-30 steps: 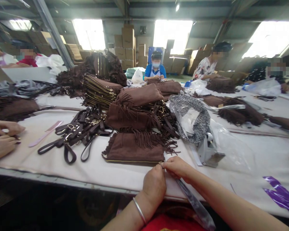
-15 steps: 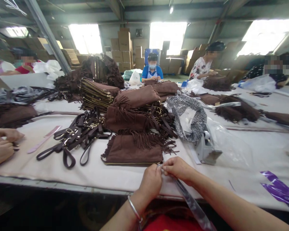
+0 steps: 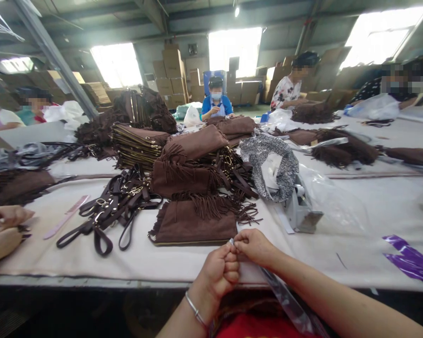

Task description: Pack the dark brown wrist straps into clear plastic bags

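Pouch is lying flat on the table just beyond our hands, its zip edge facing us and its fringe spreading along the back and right. We are holding both hands together at its near right corner. With our left hand we are curling the fingers and pinching a silvery bit at the tips; with our right hand we are pinching the same bit from the right, thumb and forefinger closed. The bit is showing too small for us to identify. A clear strip is running from under our right hand, over the table edge, toward our lap; we cannot tell whether the right fingers are gripping it too. We are wearing a bangle on the left wrist. Left of the pouch, straps are lying in a tangle, with a comb beside them and a co-worker's hands farther left. Behind the pouch, more pouches are forming a pile. Right of the pile, a speckled cloth is lying beside a grey device. Purple film is lying at the far right.
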